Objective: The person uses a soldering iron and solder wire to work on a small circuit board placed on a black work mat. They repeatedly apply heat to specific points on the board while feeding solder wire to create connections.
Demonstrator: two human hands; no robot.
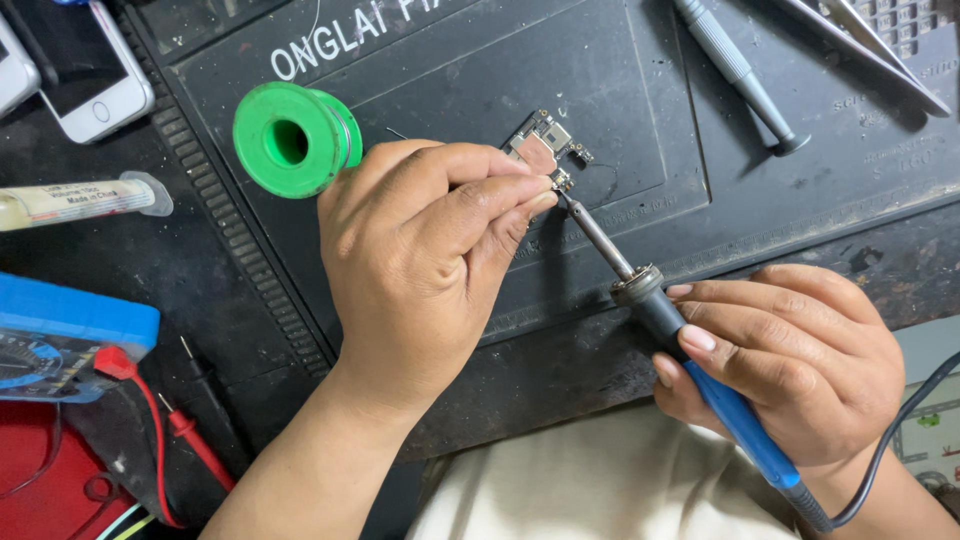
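Centrally, soldering iron (690,345) tip touching circuit board (541,150) edge, left fingers (500,195) beside

A single head-worn camera looks steeply down at close range onto the dark tabletop (200,270) — wearer's lap at the near edge, tools along the far edge.

Bare mat (640,90) right of circuit board (545,150) open. Green solder spool (295,138) blocks left; screwdriver (740,72) and tweezers (870,50) crowd upper right.
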